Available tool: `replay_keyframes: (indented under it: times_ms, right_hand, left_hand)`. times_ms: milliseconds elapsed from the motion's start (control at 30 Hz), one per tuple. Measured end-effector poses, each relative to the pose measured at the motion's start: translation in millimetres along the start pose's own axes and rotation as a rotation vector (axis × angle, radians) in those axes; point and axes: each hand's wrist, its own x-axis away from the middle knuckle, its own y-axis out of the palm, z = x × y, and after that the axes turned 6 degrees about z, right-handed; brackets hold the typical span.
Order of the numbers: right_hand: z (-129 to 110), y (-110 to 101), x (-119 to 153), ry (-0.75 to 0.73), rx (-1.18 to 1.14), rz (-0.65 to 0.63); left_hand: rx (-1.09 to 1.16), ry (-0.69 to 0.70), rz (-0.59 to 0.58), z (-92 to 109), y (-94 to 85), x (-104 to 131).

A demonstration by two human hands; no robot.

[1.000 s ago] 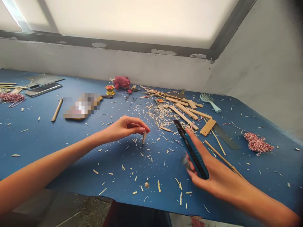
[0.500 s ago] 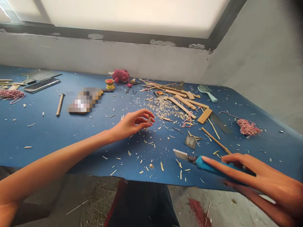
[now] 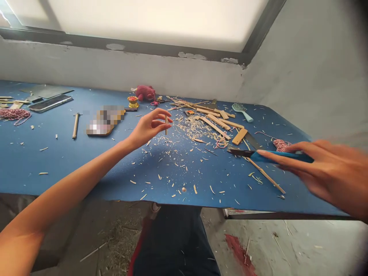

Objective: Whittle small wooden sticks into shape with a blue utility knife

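A short piece of bamboo stick (image 3: 166, 125) is pinched upright between the fingertips of my left hand (image 3: 148, 126), above the blue table. My right hand (image 3: 324, 165) is closed around a utility knife with a blue handle (image 3: 278, 157). The knife's blade points left across the table, near a thin bamboo stick (image 3: 266, 175) that lies below it. Pale shavings (image 3: 195, 130) are heaped beyond my left hand and scattered around it. Behind my right hand, a bundle of red-and-white cord (image 3: 281, 145) is partly hidden.
Flat wooden strips (image 3: 218, 122) lie beyond the shavings, with a light green hairbrush (image 3: 243, 112) to their right. On the left are a small hammer-like tool (image 3: 75, 125), a dark phone-like slab (image 3: 51, 103) and more cord (image 3: 14, 114). A red plush toy (image 3: 145, 92) sits near the wall.
My left hand has moved up and to the left with the stick piece. My right hand and the knife have risen, and the blade has turned. The view has shifted slightly.
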Motion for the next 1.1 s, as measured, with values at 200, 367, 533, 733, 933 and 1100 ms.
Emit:
replay_keyframes:
  times_ms: [200, 367, 533, 733, 933, 1100]
  right_hand:
    - [-90.6, 25.5, -26.3, -0.539, -0.217, -0.315]
    - [-45.8, 45.8, -71.8, -0.398, -0.136, -0.139]
    - [-59.7, 34.9, -86.1, -0.428, -0.048, -0.085]
    - [-94.5, 57.7, -74.8, -0.631, -0.348, -0.338]
    - [-15.4, 64.3, -116.3, -0.287, -0.083, -0.002]
    - [-42.9, 42.6, -88.5, -0.226, 0.034, -0.065]
  left_hand:
    - [-0.097, 0.066, 0.258, -3.7, -36.6, -16.4]
    - [-0.130, 0.080, 0.324, -13.3, -54.1, -21.6]
    - [-0.112, 0.099, 0.329, -10.6, -55.7, -20.5]
    - [-0.115, 0.102, 0.320, -7.9, -58.7, -19.6]
    - [-0.119, 0.115, 0.311, -9.6, -60.8, -20.4]
    - [-0.121, 0.130, 0.310, -12.6, -61.5, -21.0]
